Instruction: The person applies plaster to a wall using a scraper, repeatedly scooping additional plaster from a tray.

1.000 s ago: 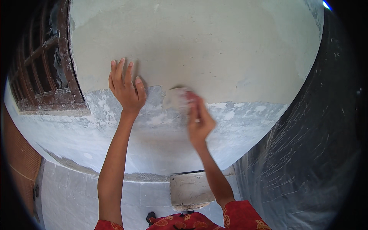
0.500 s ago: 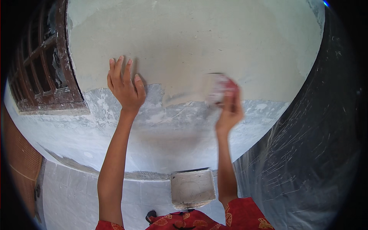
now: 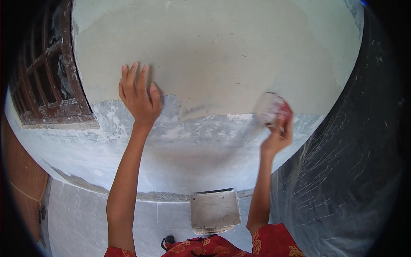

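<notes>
My left hand rests with fingers spread on the wall, touching the beige coat just above where it meets a rougher grey-white band. Right of it, my right hand grips a red and whitish putty spreader, blurred by motion, its flat part against the wall along the ragged edge of the beige coat. Whitish material is smeared over the spreader.
A brown wooden barred window is at the upper left, a woven brown panel at the lower left. A putty-smeared tray stands low by the wall on the grey tiled floor. Dark plastic sheeting hangs at the right.
My right hand and the spreader have moved to the right along the edge of the beige coat. My left hand stays spread on the wall, shifted very slightly in the picture.
</notes>
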Motion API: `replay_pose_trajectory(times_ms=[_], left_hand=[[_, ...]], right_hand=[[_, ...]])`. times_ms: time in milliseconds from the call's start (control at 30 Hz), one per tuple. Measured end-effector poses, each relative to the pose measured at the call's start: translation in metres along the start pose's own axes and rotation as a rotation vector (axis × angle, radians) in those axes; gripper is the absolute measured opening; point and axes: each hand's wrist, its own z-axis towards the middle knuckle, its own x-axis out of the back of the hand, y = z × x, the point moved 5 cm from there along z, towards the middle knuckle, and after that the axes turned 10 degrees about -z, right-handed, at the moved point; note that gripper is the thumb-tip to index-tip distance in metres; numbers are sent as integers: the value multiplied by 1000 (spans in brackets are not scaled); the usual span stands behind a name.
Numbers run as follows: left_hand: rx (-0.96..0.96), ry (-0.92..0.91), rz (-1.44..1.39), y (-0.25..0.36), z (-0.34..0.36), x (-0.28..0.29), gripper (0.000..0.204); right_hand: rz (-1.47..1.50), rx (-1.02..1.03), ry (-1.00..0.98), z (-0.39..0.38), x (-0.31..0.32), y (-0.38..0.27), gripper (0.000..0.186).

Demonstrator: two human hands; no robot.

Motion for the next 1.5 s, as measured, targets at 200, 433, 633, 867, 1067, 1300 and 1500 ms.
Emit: replay_pose_trajectory(times_ms=[200, 433, 633, 867, 1067, 1300, 1500], left_hand=[[1, -91, 52, 1, 0, -2, 49], [-8, -72, 67, 3, 0, -2, 47], [-17, -59, 52, -4, 2, 7, 47], [-21, -80, 53, 6, 0, -1, 46], [-1, -24, 19, -5, -1, 3, 47], [-1, -65, 59, -1, 0, 4, 47], [11, -7, -25, 1, 1, 1, 45]], right_hand=[[0, 141, -226, -51, -53, -16, 37], [-15, 13, 40, 11, 0, 0, 42], [-16, 66, -297, -35, -59, -43, 34], [19, 87, -106, -1, -39, -34, 31], [48, 176, -316, -45, -83, -67, 33], [-11, 138, -128, 1, -59, -57, 35], [-9, 298, -346, -43, -88, -66, 37]])
